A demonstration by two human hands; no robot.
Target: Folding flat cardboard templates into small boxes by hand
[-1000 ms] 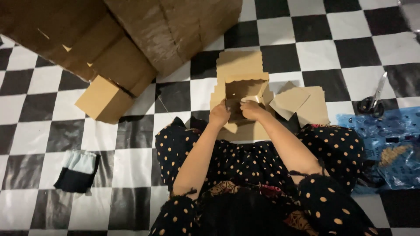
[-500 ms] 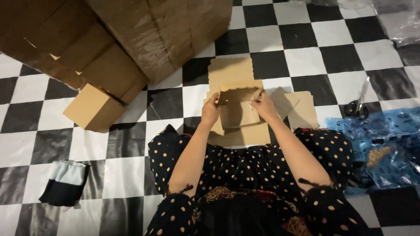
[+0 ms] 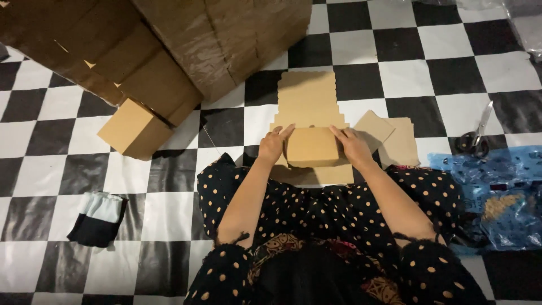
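A small brown cardboard box (image 3: pixel 312 146) lies on the checkered floor just in front of my knees, its scalloped lid flap (image 3: pixel 307 96) stretched flat away from me. My left hand (image 3: pixel 273 144) presses against the box's left side, fingers pointing forward. My right hand (image 3: pixel 353 146) presses against its right side. Both hands grip the folded front panel between them. Under the box lies a flat piece of cardboard (image 3: pixel 333 175).
A finished small box (image 3: pixel 134 129) sits at the left beside a large pile of wrapped cardboard stacks (image 3: pixel 186 45). Flat cardboard blanks (image 3: pixel 395 138) lie to the right. Scissors (image 3: pixel 477 135) and blue plastic wrap (image 3: pixel 502 192) are at far right. A folded cloth (image 3: pixel 96 219) lies lower left.
The box's open cavity has been covered: a front panel is now folded over it. My hands moved from inside the box to its two outer sides.
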